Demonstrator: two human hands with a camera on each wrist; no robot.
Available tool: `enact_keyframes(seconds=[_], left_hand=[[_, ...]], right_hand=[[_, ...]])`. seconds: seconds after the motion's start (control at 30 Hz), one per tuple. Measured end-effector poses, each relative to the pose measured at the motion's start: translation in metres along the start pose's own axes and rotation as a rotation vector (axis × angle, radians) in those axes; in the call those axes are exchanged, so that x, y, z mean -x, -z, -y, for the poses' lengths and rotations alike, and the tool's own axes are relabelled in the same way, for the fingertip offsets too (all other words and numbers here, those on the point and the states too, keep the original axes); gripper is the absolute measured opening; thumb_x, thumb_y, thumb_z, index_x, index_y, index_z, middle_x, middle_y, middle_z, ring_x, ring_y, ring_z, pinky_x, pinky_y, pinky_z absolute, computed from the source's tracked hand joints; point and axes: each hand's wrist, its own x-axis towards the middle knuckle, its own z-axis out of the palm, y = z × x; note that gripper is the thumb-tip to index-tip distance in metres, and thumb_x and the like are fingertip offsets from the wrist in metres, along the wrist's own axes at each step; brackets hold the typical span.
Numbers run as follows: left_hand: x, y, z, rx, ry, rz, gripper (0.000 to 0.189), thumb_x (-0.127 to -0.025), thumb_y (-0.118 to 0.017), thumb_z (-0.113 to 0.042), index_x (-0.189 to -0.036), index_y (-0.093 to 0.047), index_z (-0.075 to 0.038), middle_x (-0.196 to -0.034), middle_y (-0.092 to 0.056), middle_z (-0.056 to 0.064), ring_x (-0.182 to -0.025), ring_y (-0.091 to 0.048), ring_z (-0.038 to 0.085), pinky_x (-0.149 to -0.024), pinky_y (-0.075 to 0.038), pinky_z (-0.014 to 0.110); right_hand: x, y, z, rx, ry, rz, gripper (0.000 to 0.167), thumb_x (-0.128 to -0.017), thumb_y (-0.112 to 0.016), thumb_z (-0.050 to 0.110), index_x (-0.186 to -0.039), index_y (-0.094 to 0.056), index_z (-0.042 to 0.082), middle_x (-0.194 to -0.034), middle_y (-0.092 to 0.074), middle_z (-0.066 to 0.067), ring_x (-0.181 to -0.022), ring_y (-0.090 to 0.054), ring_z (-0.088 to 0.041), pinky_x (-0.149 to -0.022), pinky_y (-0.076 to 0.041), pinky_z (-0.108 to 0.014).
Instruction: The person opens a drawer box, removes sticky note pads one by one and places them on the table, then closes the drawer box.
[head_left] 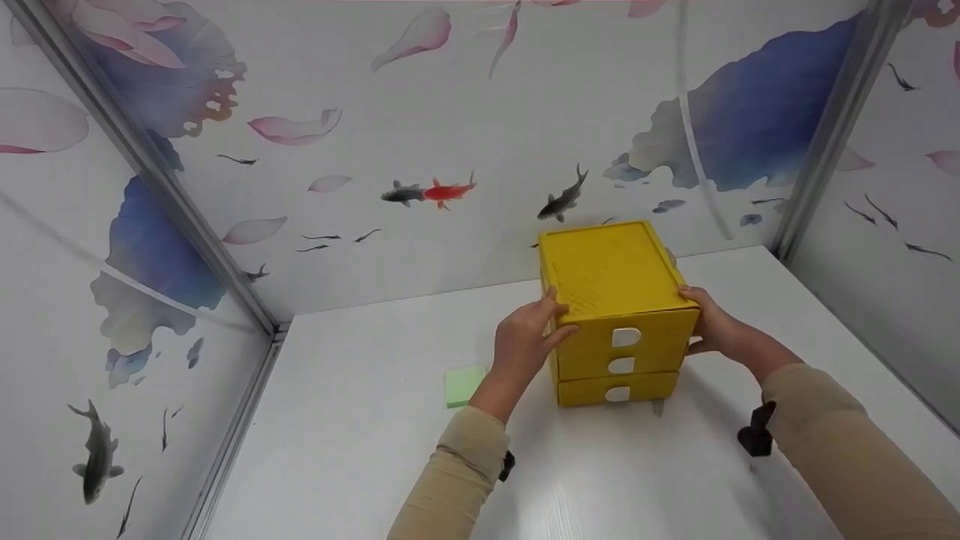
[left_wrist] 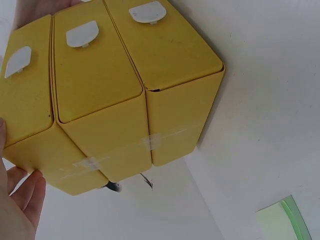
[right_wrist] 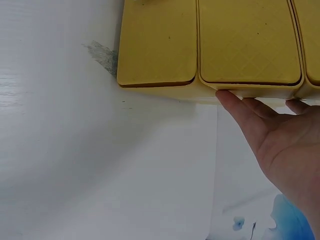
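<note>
A yellow three-drawer storage box (head_left: 619,270) with white tab handles stands on the white table, its drawer fronts facing me. My left hand (head_left: 525,337) grips its upper left front corner, thumb toward the front and fingers along the side. In the left wrist view, fingertips of the left hand (left_wrist: 22,205) touch the side of the box (left_wrist: 100,75). On the opposite side, my right hand (head_left: 724,326) holds the box near its upper right edge. The right wrist view shows the right hand (right_wrist: 287,135) with fingers against the side of the box (right_wrist: 160,45).
A pale green sticky-note pad (head_left: 463,386) lies on the table left of the box, close to the left forearm. Behind the table (head_left: 360,435) stands a white panel (head_left: 465,112) printed with fish and petals. Metal-framed side panels flank it.
</note>
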Motion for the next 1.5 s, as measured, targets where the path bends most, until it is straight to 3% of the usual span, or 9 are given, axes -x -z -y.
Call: enact_keyframes(seconds=[0.3,0.47,0.67,0.9,1.07,1.27,1.37,1.5], left_hand=[[-0.005,-0.005,0.0,-0.063,0.046,-0.014,0.04,-0.089,-0.071,-0.037,-0.118,-0.064,-0.01,-0.104,-0.072,-0.006,-0.087,-0.067,0.01,-0.08,-0.049,0.015],[-0.005,-0.01,0.001,-0.126,0.093,-0.029,0.048,-0.088,-0.073,-0.035,-0.124,-0.061,-0.006,-0.101,-0.072,-0.007,-0.075,-0.064,0.009,-0.07,-0.05,0.015],[-0.007,-0.015,0.003,-0.121,0.16,-0.016,0.049,-0.088,-0.073,-0.034,-0.126,-0.06,-0.007,-0.1,-0.072,-0.008,-0.068,-0.058,0.008,-0.067,-0.049,0.015],[-0.015,-0.018,-0.001,-0.128,0.206,-0.024,0.048,-0.088,-0.074,-0.033,-0.125,-0.059,-0.007,-0.098,-0.071,-0.005,-0.07,-0.06,0.009,-0.067,-0.051,0.017],[-0.02,-0.02,-0.004,-0.134,0.282,-0.006,0.048,-0.089,-0.073,-0.033,-0.127,-0.058,-0.01,-0.101,-0.07,-0.004,-0.079,-0.063,0.01,-0.071,-0.052,0.019],[-0.023,-0.018,-0.007,-0.026,0.352,0.018,0.042,-0.09,-0.072,-0.028,-0.126,-0.057,-0.012,-0.117,-0.066,0.0,-0.1,-0.063,0.014,-0.085,-0.05,0.022],[-0.02,-0.016,-0.007,-0.005,0.314,-0.041,0.04,-0.089,-0.073,-0.024,-0.124,-0.058,-0.012,-0.127,-0.062,0.003,-0.111,-0.06,0.016,-0.094,-0.045,0.024],[-0.014,-0.015,-0.008,-0.05,0.159,-0.235,0.029,-0.086,-0.076,-0.017,-0.11,-0.064,-0.009,-0.121,-0.06,0.005,-0.111,-0.057,0.018,-0.098,-0.042,0.025]], right_hand=[[-0.007,-0.003,0.002,-0.007,0.003,-0.018,0.098,-0.091,-0.017,0.071,-0.15,-0.005,-0.006,-0.145,-0.031,-0.027,-0.117,-0.046,-0.026,-0.098,-0.04,-0.05],[-0.011,-0.005,0.002,0.024,0.025,-0.036,0.096,-0.091,-0.016,0.071,-0.151,-0.007,-0.004,-0.136,-0.042,-0.02,-0.113,-0.049,-0.024,-0.096,-0.042,-0.048],[-0.017,-0.005,0.003,0.041,0.029,-0.029,0.098,-0.091,-0.014,0.073,-0.151,-0.008,-0.005,-0.142,-0.036,-0.026,-0.121,-0.045,-0.031,-0.098,-0.04,-0.05],[-0.022,0.0,0.008,0.038,0.019,-0.028,0.098,-0.091,-0.012,0.073,-0.153,-0.002,-0.002,-0.148,-0.028,-0.029,-0.127,-0.038,-0.037,-0.099,-0.039,-0.051],[-0.026,0.005,0.012,0.028,0.013,-0.029,0.097,-0.091,-0.013,0.073,-0.153,0.0,0.0,-0.148,-0.027,-0.029,-0.126,-0.039,-0.037,-0.099,-0.04,-0.05],[-0.031,0.004,0.012,0.019,0.019,-0.042,0.097,-0.091,-0.013,0.074,-0.153,-0.002,0.0,-0.147,-0.028,-0.028,-0.126,-0.038,-0.037,-0.099,-0.039,-0.051],[-0.032,0.003,0.011,0.023,0.025,-0.028,0.098,-0.09,-0.011,0.074,-0.154,0.0,0.001,-0.15,-0.023,-0.03,-0.13,-0.034,-0.041,-0.101,-0.037,-0.052],[-0.033,0.002,0.01,0.023,0.024,-0.013,0.098,-0.09,-0.009,0.074,-0.154,0.005,0.002,-0.153,-0.017,-0.031,-0.135,-0.027,-0.045,-0.104,-0.033,-0.054]])
